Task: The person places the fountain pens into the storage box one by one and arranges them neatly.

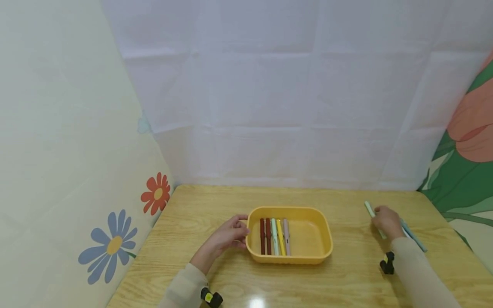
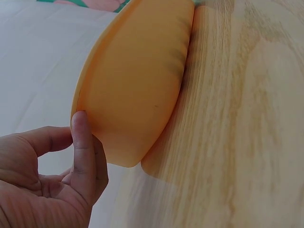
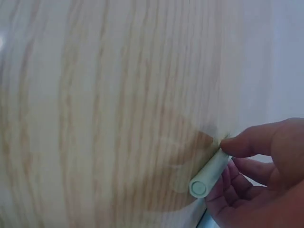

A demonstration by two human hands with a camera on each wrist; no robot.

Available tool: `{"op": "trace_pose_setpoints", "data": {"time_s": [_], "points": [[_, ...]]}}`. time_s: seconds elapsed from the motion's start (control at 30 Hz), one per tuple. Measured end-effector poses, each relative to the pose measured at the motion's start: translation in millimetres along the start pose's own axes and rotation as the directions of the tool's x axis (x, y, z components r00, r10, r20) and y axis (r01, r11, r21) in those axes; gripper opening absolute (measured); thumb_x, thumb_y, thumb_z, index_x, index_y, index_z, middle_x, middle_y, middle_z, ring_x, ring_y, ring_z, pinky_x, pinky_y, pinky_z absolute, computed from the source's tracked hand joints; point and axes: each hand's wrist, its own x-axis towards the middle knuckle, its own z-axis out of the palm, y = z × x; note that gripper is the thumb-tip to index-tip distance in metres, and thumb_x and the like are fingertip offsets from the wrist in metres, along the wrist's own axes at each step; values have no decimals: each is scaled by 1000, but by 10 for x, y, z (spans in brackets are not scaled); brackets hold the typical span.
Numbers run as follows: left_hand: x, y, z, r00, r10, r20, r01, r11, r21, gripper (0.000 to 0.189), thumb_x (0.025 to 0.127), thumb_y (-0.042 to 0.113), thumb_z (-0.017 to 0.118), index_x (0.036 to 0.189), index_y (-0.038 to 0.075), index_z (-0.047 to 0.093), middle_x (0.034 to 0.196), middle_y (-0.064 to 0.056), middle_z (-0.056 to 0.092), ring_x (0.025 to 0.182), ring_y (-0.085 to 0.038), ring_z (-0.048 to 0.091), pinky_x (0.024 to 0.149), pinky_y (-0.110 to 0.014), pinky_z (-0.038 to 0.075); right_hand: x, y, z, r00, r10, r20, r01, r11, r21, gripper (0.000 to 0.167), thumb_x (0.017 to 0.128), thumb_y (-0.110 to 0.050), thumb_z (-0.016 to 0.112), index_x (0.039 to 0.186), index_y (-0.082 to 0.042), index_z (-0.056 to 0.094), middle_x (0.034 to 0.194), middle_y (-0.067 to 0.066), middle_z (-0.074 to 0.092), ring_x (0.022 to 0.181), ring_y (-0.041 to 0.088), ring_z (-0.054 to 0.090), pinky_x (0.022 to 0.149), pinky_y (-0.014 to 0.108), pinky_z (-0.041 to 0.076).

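A yellow plastic tray (image 1: 313, 237) stands on the wooden table, and my left hand (image 1: 225, 237) grips its left rim between thumb and fingers. In the left wrist view the fingertips sit at the tray's edge (image 2: 124, 95). Several capped pens lie side by side in the tray's left half: two dark red pens (image 1: 265, 236), a mint pen (image 1: 275, 236), a yellow pen (image 1: 280, 237) and a mauve pen (image 1: 286, 236). Right of the tray, my right hand (image 1: 387, 222) pinches a pale green pen (image 3: 209, 175) low over the table. A blue pen (image 1: 414, 236) lies just beyond that hand.
A white pen (image 1: 406, 232), mostly hidden by the right hand, lies next to the blue pen. The wooden table (image 1: 215, 199) meets a white cloth backdrop (image 1: 250, 154) at the back. Flower-printed panels (image 1: 111, 171) stand at both sides.
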Motion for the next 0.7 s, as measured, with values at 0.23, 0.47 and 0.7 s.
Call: {"op": "trace_pose_setpoints", "data": {"time_s": [0.23,0.47,0.7], "points": [[6,8,-2,1000,2,5,-2,1000,-4,58,96,6,61,148,0,38,95,-6,54,73,-15,60,60,-25,57,-2,-59,21,997,18,76,-22,998,57,44,89,-5,56,124,22,52,119,39,56,102,47,59,83,50,54],[1,11,-4,1000,-2,9,2,1000,-5,56,96,6,61,147,0,39,95,-6,55,73,-15,60,60,-25,57,-53,-126,17,995,8,102,-29,979,203,45,91,-8,56,125,21,51,119,37,55,99,41,59,80,45,54],[-1,0,-10,1000,-9,10,9,1000,-7,57,95,7,62,147,1,39,97,-6,55,74,-15,60,61,-25,57,-93,-206,34,990,14,141,-72,907,416,57,89,-9,58,136,19,41,115,32,55,88,26,60,69,29,53]]}}
